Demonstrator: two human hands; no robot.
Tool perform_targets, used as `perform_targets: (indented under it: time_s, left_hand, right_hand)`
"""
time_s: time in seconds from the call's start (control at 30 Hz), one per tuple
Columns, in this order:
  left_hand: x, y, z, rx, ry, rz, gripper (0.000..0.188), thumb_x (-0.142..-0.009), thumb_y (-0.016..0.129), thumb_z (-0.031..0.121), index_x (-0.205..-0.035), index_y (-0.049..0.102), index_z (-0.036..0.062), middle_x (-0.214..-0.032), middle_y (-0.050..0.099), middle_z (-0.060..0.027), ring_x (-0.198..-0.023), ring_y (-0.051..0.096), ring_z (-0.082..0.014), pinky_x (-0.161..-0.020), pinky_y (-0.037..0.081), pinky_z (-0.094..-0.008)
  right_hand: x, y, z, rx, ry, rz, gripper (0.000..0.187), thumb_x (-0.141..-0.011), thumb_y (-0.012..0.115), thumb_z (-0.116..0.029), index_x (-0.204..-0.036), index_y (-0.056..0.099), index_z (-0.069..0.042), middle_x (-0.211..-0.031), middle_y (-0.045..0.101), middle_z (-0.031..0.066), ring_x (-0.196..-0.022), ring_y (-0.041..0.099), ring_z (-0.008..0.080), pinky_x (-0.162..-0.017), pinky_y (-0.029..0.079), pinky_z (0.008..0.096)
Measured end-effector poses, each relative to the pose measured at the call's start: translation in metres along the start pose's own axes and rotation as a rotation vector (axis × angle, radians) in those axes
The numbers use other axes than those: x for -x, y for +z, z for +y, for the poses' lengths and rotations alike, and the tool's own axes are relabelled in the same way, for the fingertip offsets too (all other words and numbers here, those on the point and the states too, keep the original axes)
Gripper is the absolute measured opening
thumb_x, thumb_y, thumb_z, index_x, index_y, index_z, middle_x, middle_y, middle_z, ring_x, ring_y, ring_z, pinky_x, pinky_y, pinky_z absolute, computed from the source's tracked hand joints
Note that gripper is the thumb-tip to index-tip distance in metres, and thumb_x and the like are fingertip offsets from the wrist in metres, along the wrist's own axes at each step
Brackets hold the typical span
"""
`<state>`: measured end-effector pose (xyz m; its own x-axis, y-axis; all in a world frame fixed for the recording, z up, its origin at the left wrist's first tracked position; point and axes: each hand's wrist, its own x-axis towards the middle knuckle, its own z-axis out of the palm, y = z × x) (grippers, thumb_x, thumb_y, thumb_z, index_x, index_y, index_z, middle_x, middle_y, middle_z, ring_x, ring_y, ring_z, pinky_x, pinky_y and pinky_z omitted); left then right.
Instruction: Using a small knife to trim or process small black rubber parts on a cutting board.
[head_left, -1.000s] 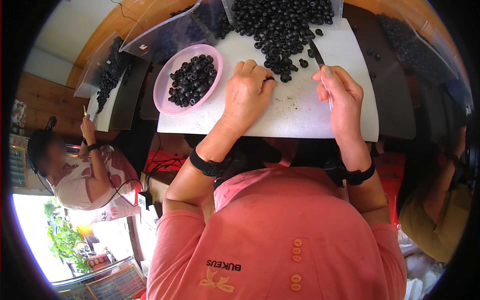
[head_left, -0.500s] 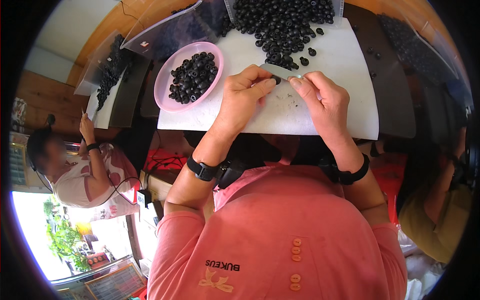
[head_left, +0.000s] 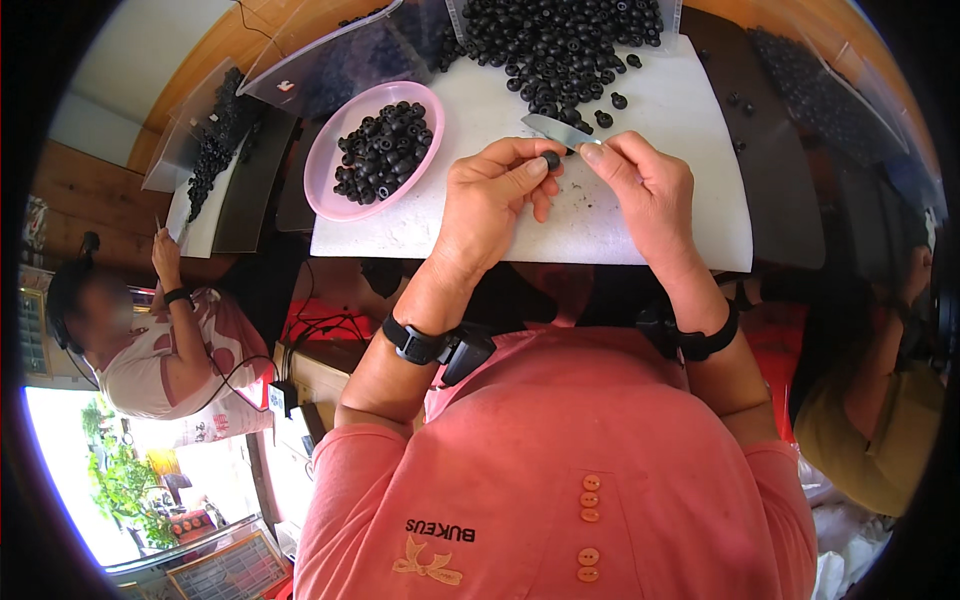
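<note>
Between the thumb and fingers of my left hand (head_left: 480, 200) is a small round black piece (head_left: 551, 160), which looks like a rubber or plastic part. My right hand (head_left: 648, 190) pinches a small knife (head_left: 552, 129), its flat silver blade pointing left, just beyond the piece. Most of the knife's handle is hidden by my fingers. Both hands are over a white board (head_left: 690, 130). Left of them, a pink bowl (head_left: 312, 180) holds many similar black pieces (head_left: 385, 150), some showing a hole.
A large heap of black pieces (head_left: 550, 60) spills from a clear bin (head_left: 672, 25) onto the board's far side. Another clear bin (head_left: 345, 65) stands behind the bowl. A co-worker (head_left: 160, 350) sits at the left, and another person's sleeve (head_left: 870, 430) shows at the right.
The blade has moved off the black piece and now angles away beyond it. The piece shows more fully in my left fingertips. My left wrist has turned slightly.
</note>
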<state>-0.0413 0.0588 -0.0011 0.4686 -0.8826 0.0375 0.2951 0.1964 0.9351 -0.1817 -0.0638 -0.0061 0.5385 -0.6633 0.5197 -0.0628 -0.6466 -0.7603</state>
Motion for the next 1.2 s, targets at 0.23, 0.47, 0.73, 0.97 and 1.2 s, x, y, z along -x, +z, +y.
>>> perform_targets:
  time_s: [0.23, 0.47, 0.73, 0.97, 1.2]
  left_hand:
    - [-0.0023, -0.007, -0.0026, 0.089, 0.002, -0.085, 0.018, -0.098, 0.056, -0.001, -0.113, 0.063, -0.0077, -0.095, 0.067, -0.0145, -0.075, 0.063, -0.0164, -0.061, 0.05, -0.0285]
    - [-0.0045, -0.0066, -0.0022, 0.136, -0.036, -0.097, 0.012, -0.099, 0.056, 0.001, -0.107, 0.06, -0.0067, -0.095, 0.068, -0.0164, -0.075, 0.063, -0.0192, -0.061, 0.05, -0.0309]
    - [-0.0041, -0.0059, 0.0009, 0.149, -0.078, -0.074, 0.011, -0.097, 0.056, 0.0, -0.104, 0.059, -0.0082, -0.095, 0.067, -0.0197, -0.076, 0.064, -0.0224, -0.062, 0.049, -0.0329]
    - [-0.0034, -0.0061, 0.0012, 0.18, -0.086, -0.074, 0.01, -0.097, 0.056, -0.001, -0.102, 0.06, -0.0078, -0.095, 0.067, -0.0205, -0.077, 0.064, -0.0232, -0.062, 0.049, -0.0334]
    - [-0.0044, -0.0057, 0.0006, 0.231, -0.091, -0.092, 0.009, -0.097, 0.056, -0.001, -0.103, 0.06, -0.0072, -0.094, 0.067, -0.0195, -0.076, 0.064, -0.0223, -0.06, 0.049, -0.0328]
  right_hand:
    - [-0.0023, -0.0025, -0.0011, 0.02, 0.066, -0.068, 0.041, -0.092, 0.069, -0.038, -0.068, 0.058, -0.006, -0.049, 0.044, 0.0033, -0.045, 0.043, 0.0158, -0.047, 0.035, 0.0331]
    - [-0.0017, -0.0027, -0.0025, 0.091, 0.024, -0.067, 0.041, -0.091, 0.068, -0.039, -0.068, 0.058, -0.007, -0.051, 0.049, 0.0062, -0.046, 0.05, 0.0214, -0.048, 0.039, 0.035]
    - [-0.0016, -0.0023, -0.0004, 0.096, -0.017, -0.075, 0.042, -0.091, 0.067, -0.04, -0.067, 0.056, -0.007, -0.051, 0.049, 0.0062, -0.046, 0.051, 0.0227, -0.047, 0.039, 0.0364]
    - [-0.0007, -0.0017, -0.0007, 0.09, -0.02, -0.073, 0.042, -0.091, 0.068, -0.039, -0.067, 0.057, -0.007, -0.05, 0.048, 0.0061, -0.045, 0.05, 0.0223, -0.047, 0.038, 0.0362]
    - [-0.0006, -0.003, -0.0015, 0.079, 0.004, -0.075, 0.04, -0.091, 0.068, -0.039, -0.068, 0.058, -0.007, -0.05, 0.049, 0.0054, -0.045, 0.05, 0.0209, -0.047, 0.039, 0.0356]
